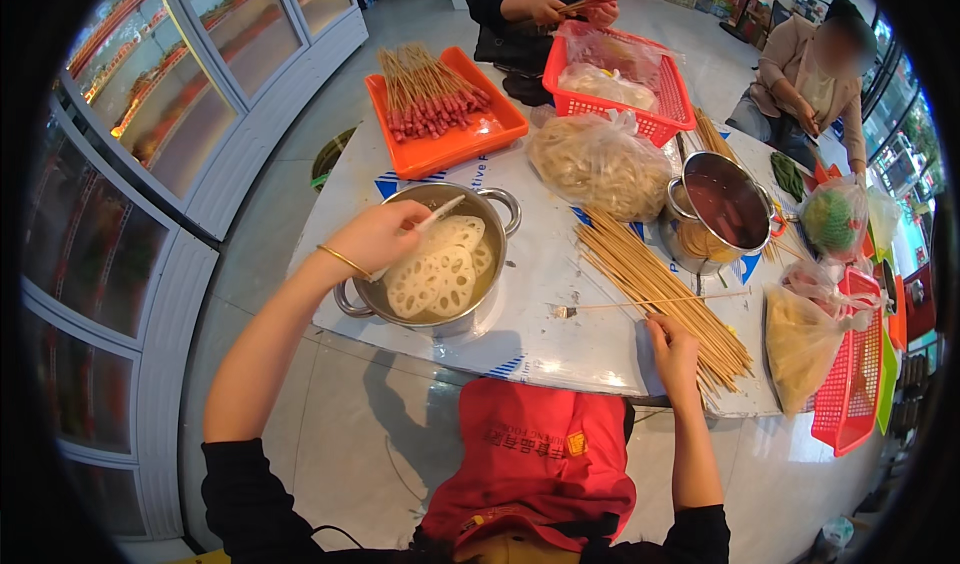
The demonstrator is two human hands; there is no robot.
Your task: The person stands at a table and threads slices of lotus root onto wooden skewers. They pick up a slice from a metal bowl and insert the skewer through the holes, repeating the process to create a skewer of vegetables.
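My left hand (pixel 386 237) is over the left side of a steel pot (pixel 499 286), pinching a pale lotus root slice (pixel 444 210) seen nearly edge-on. More lotus root slices (pixel 439 279) lie in cloudy liquid in the pot. My right hand (pixel 673 346) rests at the near end of a loose pile of bamboo skewers (pixel 660 286), fingertips closed on what looks like a skewer of the pile; which one cannot be told. One skewer (pixel 675 299) lies crosswise over the pile.
An orange tray (pixel 450 155) holds meat skewers (pixel 435 98). Behind the pile are a bag of pale strips (pixel 600 162), a red basket (pixel 664 125) and a pot of reddish liquid (pixel 720 204). Bagged food (pixel 802 339) and a red basket (pixel 847 414) stand right. Two people work across the table.
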